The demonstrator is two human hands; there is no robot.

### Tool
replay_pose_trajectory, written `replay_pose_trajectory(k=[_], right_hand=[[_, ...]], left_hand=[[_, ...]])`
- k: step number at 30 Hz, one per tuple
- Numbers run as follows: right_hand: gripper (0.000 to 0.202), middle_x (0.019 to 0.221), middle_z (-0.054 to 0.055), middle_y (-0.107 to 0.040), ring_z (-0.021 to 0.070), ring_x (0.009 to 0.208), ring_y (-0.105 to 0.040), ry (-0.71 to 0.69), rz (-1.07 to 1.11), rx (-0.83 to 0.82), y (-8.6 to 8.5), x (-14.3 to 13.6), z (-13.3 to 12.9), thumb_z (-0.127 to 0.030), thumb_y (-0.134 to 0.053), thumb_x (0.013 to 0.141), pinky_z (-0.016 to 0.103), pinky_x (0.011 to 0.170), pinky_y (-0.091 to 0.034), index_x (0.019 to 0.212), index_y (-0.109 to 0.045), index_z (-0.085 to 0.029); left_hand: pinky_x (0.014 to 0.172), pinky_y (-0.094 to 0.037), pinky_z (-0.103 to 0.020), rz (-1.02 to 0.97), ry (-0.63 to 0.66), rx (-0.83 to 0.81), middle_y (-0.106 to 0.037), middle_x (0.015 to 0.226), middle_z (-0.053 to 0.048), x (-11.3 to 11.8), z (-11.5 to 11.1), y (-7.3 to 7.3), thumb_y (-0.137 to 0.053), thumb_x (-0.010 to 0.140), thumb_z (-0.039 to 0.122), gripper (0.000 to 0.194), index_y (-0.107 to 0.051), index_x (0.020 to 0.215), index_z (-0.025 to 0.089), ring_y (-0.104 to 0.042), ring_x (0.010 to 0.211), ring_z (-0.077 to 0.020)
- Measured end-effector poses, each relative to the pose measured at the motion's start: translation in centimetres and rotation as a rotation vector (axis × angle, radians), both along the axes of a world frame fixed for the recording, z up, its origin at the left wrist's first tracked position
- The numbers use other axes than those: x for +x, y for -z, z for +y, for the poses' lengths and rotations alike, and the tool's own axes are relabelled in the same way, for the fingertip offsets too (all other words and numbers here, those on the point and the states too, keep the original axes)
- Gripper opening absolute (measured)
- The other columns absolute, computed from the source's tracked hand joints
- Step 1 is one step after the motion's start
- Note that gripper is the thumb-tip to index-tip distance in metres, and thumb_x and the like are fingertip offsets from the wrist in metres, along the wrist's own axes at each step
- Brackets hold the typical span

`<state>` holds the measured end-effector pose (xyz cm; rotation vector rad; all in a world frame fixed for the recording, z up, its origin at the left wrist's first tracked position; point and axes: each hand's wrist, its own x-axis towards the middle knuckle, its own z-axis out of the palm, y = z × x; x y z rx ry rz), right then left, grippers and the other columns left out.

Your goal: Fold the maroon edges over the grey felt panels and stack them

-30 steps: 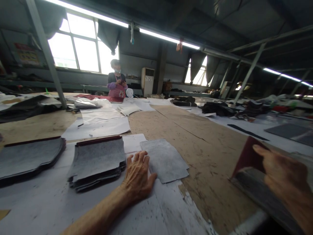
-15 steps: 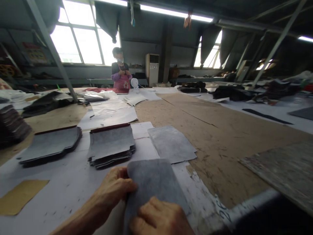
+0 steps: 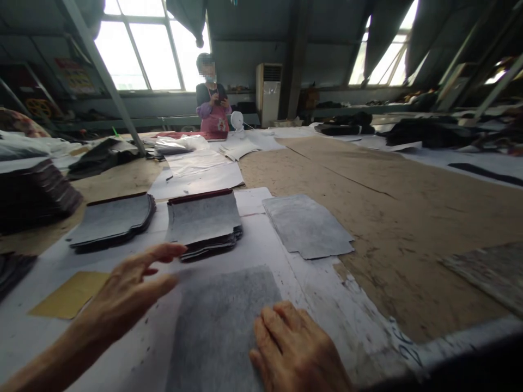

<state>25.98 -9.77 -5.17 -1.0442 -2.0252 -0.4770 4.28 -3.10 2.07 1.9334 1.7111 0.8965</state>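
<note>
Left fingers (image 3: pixel 166 251): spread, holding nothing, beside grey sheet (image 3: pixel 220 310)
Right fingers (image 3: pixel 267 332): close together on its edge, pinch unclear, apparently steadying
Red-edged stacks (image 3: pixel 204 220): apart, perhaps against mixing

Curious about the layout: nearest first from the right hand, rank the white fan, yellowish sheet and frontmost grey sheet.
1. Frontmost grey sheet: at the right hand, on its left.
2. Yellowish sheet: farther left.
3. White fan: far ahead.

Now the left hand (image 3: pixel 133 283) is showing slender, bare fingers (image 3: pixel 165 251), a lean, bare forearm (image 3: pixel 61 351) is tapering towards it, and the right hand (image 3: pixel 296 351) is displaying creased, bony knuckles (image 3: pixel 300 335)!
</note>
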Motion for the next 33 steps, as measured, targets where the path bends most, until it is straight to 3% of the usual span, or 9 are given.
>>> replay_pose_trajectory(k=[2, 5, 9, 14, 21, 28, 33], right_hand=[[0.021, 0.079, 0.008, -0.063, 0.0221, 0.073, -0.053, 0.045, -0.007, 0.033, 0.4, -0.5, -0.4, -0.013, -0.043, 0.079, 0.033, 0.059, -0.041, 0.078, -0.064, -0.011], [0.018, 0.085, 0.009, -0.064, 0.0226, 0.079, -0.054, 0.094, -0.134, 0.027, 0.5, -0.6, -0.9, -0.009, -0.052, 0.072, 0.032, 0.061, -0.041, 0.086, -0.064, -0.010], [0.020, 0.087, 0.010, -0.064, 0.0212, 0.078, -0.055, 0.091, -0.151, 0.023, 0.7, -0.4, -1.3, -0.010, -0.053, 0.073, 0.031, 0.060, -0.041, 0.091, -0.063, -0.009], [0.019, 0.084, 0.012, -0.063, 0.0218, 0.078, -0.056, 0.107, -0.146, 0.114, 0.8, -0.7, -1.1, -0.007, -0.051, 0.072, 0.032, 0.061, -0.040, 0.087, -0.063, -0.006], [0.017, 0.076, 0.010, -0.063, 0.0202, 0.071, -0.056, 0.110, -0.088, 0.119, 0.0, -1.2, -1.0, -0.005, -0.049, 0.072, 0.031, 0.056, -0.036, 0.080, -0.064, -0.005], [0.018, 0.079, 0.010, -0.063, 0.0213, 0.075, -0.056, 0.149, -0.135, 0.107, 0.2, -1.4, -1.2, -0.007, -0.047, 0.078, 0.033, 0.060, -0.037, 0.082, -0.065, -0.006], [0.020, 0.078, 0.010, -0.063, 0.0211, 0.075, -0.056, 0.145, -0.130, 0.106, 0.2, -1.3, -1.2, -0.006, -0.045, 0.079, 0.033, 0.061, -0.038, 0.079, -0.065, -0.006]], left_hand=[[0.070, -0.048, -0.039, 0.136, 0.099, 0.021, -0.062, 0.104, -0.004, 1.9, -0.2, 0.0, -0.052, 0.065, 0.036, 0.038, -0.063, 0.100, 0.026, -0.057, 0.090, -0.0269], [0.087, -0.042, -0.042, 0.253, 0.317, 0.076, -0.061, 0.101, -0.006, 5.6, -0.1, 1.0, -0.054, 0.066, 0.025, 0.037, -0.061, 0.102, 0.020, -0.053, 0.097, -0.0246], [0.084, -0.041, -0.041, 0.365, 0.367, 0.074, -0.058, 0.092, -0.005, 8.3, 1.1, 2.2, -0.057, 0.065, 0.016, 0.032, -0.060, 0.097, 0.018, -0.050, 0.091, -0.0234], [0.075, -0.041, -0.032, 0.254, 0.345, -0.011, -0.055, 0.081, -0.002, 8.4, 2.1, 2.5, -0.058, 0.068, 0.012, 0.017, -0.060, 0.084, 0.018, -0.051, 0.079, -0.0170], [0.076, -0.039, -0.033, 0.126, 0.395, 0.273, -0.054, 0.085, -0.002, 8.1, 1.6, 4.1, -0.059, 0.074, 0.011, 0.017, -0.068, 0.081, 0.024, -0.047, 0.083, -0.0173], [0.072, -0.036, -0.035, 0.184, 0.431, 0.316, -0.059, 0.075, 0.001, 7.9, 1.7, 4.4, -0.061, 0.073, 0.007, 0.029, -0.065, 0.097, 0.024, -0.050, 0.075, -0.0160], [0.069, -0.035, -0.034, 0.193, 0.488, 0.422, -0.057, 0.079, 0.000, 7.8, 1.7, 4.6, -0.054, 0.082, 0.014, 0.023, -0.067, 0.091, 0.031, -0.049, 0.076, -0.0154]])
